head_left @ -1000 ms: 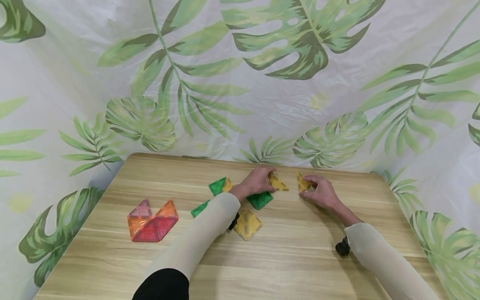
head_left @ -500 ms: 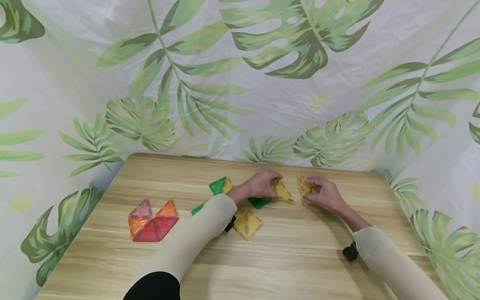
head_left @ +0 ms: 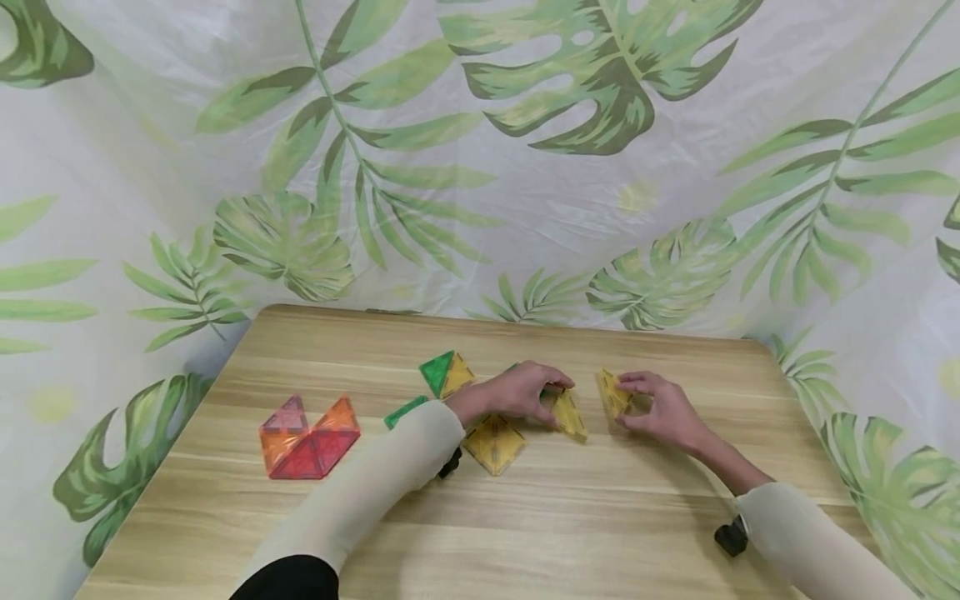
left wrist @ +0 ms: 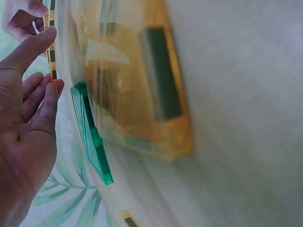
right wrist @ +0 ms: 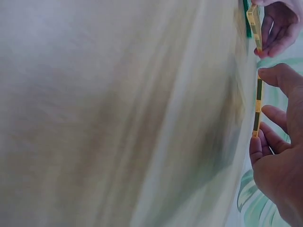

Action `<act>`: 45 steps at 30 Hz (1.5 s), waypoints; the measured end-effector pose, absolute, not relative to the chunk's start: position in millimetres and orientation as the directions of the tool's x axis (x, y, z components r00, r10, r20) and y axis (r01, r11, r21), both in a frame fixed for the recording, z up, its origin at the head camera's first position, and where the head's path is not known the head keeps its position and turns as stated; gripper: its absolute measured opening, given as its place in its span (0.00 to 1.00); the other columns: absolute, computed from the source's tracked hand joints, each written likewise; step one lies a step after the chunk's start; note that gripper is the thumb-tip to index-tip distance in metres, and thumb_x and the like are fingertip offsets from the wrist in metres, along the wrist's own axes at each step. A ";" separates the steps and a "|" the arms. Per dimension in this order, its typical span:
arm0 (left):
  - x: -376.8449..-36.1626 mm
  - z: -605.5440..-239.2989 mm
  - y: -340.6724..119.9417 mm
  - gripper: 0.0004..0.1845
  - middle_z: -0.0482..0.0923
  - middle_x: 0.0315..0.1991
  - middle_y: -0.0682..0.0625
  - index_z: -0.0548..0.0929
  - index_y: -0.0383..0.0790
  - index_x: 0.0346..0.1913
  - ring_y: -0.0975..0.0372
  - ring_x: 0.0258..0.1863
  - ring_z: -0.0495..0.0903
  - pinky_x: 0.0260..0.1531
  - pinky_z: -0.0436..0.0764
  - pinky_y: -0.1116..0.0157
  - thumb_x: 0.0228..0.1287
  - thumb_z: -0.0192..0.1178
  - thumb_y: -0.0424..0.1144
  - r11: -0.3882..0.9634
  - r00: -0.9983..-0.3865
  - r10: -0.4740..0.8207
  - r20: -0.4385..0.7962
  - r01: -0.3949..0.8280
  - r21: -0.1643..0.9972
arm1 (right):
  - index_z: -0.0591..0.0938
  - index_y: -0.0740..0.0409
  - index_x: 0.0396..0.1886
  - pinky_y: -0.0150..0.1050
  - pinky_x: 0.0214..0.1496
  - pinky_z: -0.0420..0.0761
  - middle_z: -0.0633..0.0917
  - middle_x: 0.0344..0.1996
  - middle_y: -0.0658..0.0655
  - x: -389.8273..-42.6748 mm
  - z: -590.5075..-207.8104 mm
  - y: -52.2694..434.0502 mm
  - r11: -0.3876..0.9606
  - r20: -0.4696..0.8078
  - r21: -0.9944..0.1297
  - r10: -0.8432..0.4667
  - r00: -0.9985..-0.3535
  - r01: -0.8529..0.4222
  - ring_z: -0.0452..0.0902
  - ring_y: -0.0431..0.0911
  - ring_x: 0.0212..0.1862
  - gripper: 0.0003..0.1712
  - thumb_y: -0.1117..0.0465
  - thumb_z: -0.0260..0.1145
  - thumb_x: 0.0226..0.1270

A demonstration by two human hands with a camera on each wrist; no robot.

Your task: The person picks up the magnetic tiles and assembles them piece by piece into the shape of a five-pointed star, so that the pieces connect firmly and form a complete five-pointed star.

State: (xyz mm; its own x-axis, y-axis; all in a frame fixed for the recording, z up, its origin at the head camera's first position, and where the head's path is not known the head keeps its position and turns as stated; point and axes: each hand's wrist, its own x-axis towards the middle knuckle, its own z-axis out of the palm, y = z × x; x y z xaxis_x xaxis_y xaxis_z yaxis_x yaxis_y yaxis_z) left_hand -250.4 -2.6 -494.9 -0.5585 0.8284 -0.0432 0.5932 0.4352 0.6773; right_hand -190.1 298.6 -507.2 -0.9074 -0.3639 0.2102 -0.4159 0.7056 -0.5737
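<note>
At the left of the head view, a joined group of pink, orange and red tiles [head_left: 303, 460] lay flat on the wooden table [head_left: 637, 517], well apart from both hands, with the table's left edge slanting down beyond it. Toward the middle, a beige sleeve [head_left: 360, 492] reached up from the lower left, partly covering a small green tile [head_left: 407, 412]; above this, a green triangle [head_left: 435, 372] and a yellow triangle [head_left: 455, 375] lay side by side. Right of centre, the left hand [head_left: 525, 390] pinched the left yellow tile [head_left: 569, 414] between thumb and fingers, with a yellow diamond [head_left: 495, 450] just below the hand, its top partly hidden. A narrow gap of wood separated that tile from the right yellow tile [head_left: 612, 392], which the right hand [head_left: 663, 408] pinched between thumb and fingertips; whether either touched the table could not be told. Bare wood stretched below both hands and rightward to the slanting edge, while leaf-printed cloth [head_left: 562, 225] rose behind the back edge.
</note>
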 end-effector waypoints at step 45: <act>-251.7 -498.3 14.0 0.35 0.82 0.66 0.49 0.80 0.39 0.70 0.61 0.66 0.79 0.67 0.75 0.70 0.62 0.79 0.42 0.422 -0.439 0.894 -0.091 0.758 0.498 | 0.91 0.63 0.50 0.55 0.57 0.86 0.86 0.57 0.61 -142.1 -522.5 259.5 0.690 0.265 -0.538 -0.407 -0.874 -0.484 0.82 0.60 0.59 0.27 0.60 0.87 0.49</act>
State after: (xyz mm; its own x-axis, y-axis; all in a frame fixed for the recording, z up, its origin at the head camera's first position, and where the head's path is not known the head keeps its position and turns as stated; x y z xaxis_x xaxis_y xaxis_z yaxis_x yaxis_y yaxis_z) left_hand -251.7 14.0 -498.3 -0.4388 0.8940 -0.0906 0.7577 0.4223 0.4976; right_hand -142.1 259.5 -522.5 -0.8741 -0.4073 0.2647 -0.4844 0.6901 -0.5377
